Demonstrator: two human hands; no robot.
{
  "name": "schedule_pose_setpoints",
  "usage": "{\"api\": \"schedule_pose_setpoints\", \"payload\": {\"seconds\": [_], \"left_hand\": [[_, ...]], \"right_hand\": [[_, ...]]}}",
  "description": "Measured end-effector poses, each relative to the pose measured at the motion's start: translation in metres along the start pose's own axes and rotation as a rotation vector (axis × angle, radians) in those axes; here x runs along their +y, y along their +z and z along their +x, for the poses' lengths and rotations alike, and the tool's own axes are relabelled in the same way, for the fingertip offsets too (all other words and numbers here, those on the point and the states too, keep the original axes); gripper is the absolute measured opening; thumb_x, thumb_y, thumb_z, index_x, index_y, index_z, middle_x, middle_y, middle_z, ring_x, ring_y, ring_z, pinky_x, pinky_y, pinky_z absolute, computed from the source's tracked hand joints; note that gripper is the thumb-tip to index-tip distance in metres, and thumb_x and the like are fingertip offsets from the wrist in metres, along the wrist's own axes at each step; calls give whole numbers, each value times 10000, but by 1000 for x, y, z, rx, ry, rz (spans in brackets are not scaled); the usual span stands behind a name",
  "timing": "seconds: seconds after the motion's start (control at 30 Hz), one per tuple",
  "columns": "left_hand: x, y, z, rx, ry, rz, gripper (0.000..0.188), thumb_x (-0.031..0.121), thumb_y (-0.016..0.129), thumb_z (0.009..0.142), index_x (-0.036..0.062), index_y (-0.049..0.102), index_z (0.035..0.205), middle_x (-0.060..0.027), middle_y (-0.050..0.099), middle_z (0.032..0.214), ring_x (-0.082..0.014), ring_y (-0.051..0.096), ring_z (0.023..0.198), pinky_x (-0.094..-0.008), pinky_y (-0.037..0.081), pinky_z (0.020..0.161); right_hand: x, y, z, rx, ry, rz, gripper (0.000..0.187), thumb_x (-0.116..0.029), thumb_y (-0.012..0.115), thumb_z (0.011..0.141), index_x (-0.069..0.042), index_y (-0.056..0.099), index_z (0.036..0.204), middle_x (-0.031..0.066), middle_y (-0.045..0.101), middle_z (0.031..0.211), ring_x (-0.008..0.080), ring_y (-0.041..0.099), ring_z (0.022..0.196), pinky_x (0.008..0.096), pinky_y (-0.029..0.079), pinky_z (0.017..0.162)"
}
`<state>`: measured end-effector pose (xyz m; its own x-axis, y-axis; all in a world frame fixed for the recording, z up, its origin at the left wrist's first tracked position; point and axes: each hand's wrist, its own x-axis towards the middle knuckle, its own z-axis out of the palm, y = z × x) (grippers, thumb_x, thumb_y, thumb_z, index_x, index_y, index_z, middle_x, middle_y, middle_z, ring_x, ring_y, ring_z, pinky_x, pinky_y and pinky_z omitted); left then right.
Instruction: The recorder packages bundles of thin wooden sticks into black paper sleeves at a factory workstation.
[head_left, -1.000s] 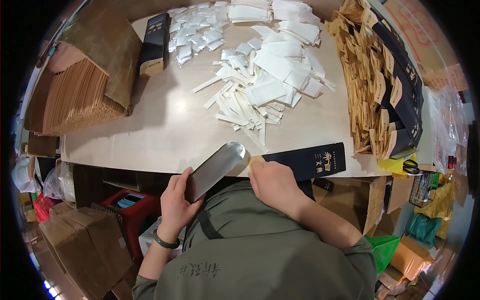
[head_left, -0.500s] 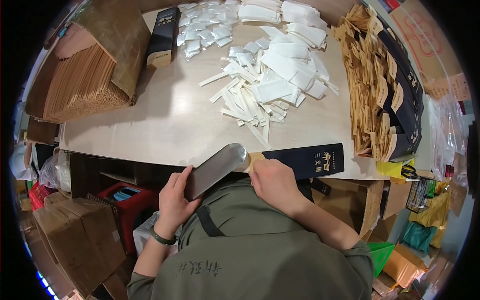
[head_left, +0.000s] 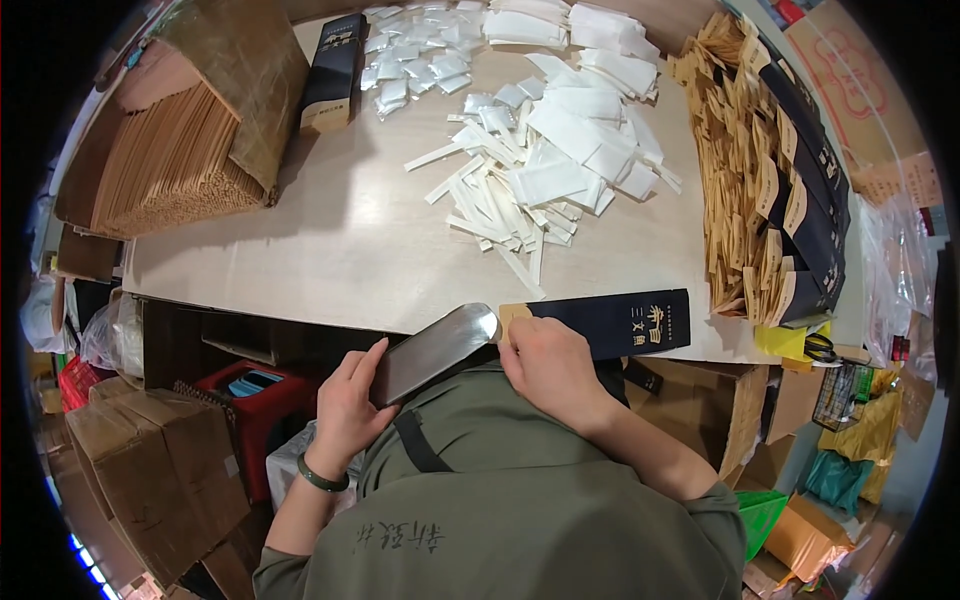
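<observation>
A long grey metal trough with a rounded, shiny tip [head_left: 435, 350] slants across my lap at the table's front edge. My left hand [head_left: 350, 405] is closed round its lower end, thumb on the near side and fingers on the far side. My right hand [head_left: 555, 372] grips the kraft-coloured end of a dark blue paper sleeve [head_left: 635, 322], which lies along the table edge pointing right. The trough's tip is right beside the sleeve's kraft end; whether it reaches inside I cannot tell. My right fingertips are partly hidden behind the hand.
White packets and strips [head_left: 575, 150] lie heaped mid-table, with small clear sachets [head_left: 420, 60] behind. A carton of wooden sticks [head_left: 165, 165] and a stack of dark sleeves [head_left: 333, 70] stand left. Filled sleeves [head_left: 740, 180] line the right side, near scissors [head_left: 820, 347].
The trough's rounded tip has dropped slightly toward me, and the trough lies at a flatter slant. My right hand still holds the sleeve in nearly the same place. The view has shifted slightly.
</observation>
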<state>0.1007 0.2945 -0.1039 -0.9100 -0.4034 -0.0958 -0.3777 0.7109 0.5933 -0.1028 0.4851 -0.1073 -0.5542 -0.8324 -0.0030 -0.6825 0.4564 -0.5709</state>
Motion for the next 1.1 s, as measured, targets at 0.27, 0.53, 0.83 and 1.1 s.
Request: {"api": "schedule_pose_setpoints", "payload": {"seconds": [0.27,0.53,0.83,1.1], "left_hand": [[-2,1,0,-23,-2,11,844,-2,791,555,75,517,1349,-133,586,1039,-333,612,920,-376,520,773],[1,0,4,9,19,0,842,-9,779,550,77,518,1346,-137,584,1037,-337,608,917,-377,516,768],[6,4,8,9,20,-55,841,-23,787,535,82,534,1330,-137,586,1035,-333,609,912,-373,513,768],[8,4,9,2,7,-47,833,-23,790,536,81,537,1323,-132,587,1027,-330,608,911,-370,511,769]], "right_hand": [[-6,-17,4,-145,15,-158,201,-192,643,861,-11,576,803,150,627,710,340,632,681,446,511,613],[10,-17,4,-263,105,-160,222,-203,617,884,12,601,831,171,645,679,360,656,673,466,517,619],[25,-19,-3,-112,180,179,227,-237,663,899,-40,587,815,110,632,651,309,619,605,399,460,566],[16,-15,-1,-120,196,139,298,-327,675,898,-61,585,799,92,608,642,285,609,603,402,458,556]]}}
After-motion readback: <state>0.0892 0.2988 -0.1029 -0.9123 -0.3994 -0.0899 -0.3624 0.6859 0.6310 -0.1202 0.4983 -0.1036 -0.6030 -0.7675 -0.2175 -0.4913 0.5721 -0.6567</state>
